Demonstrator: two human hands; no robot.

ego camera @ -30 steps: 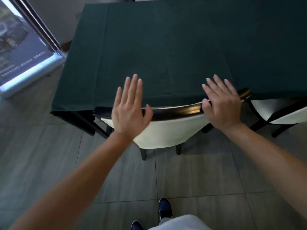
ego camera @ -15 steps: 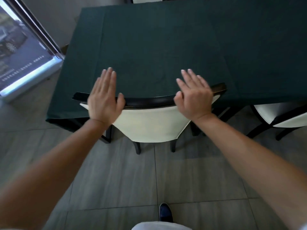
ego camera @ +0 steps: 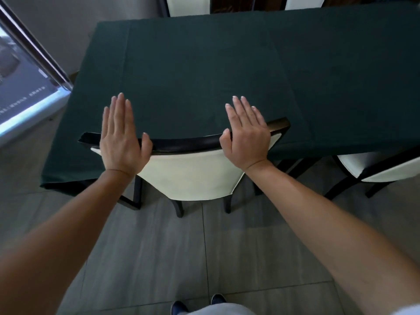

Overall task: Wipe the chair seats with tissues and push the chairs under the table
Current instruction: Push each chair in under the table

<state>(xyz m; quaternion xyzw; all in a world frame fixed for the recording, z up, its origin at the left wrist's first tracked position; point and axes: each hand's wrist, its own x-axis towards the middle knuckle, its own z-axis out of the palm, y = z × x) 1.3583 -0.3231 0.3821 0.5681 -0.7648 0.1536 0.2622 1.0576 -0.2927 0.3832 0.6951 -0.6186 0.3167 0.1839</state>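
Note:
A chair with a cream back and a dark wooden top rail stands pushed in against the table, which is draped in a dark green cloth. Its seat is hidden under the cloth. My left hand lies flat on the left part of the top rail, fingers straight and pointing over the table. My right hand rests the same way on the right part of the rail, with the thumb at the rail's near edge. No tissue is in view.
A second cream chair stands at the right, its seat partly out from under the table. Two more chair backs show at the table's far side. A glass door frame is at the left. Grey floor tiles lie below.
The chair has gone further in against the table, with both flat hands staying on its top rail. The view has pulled back and more of the far side shows.

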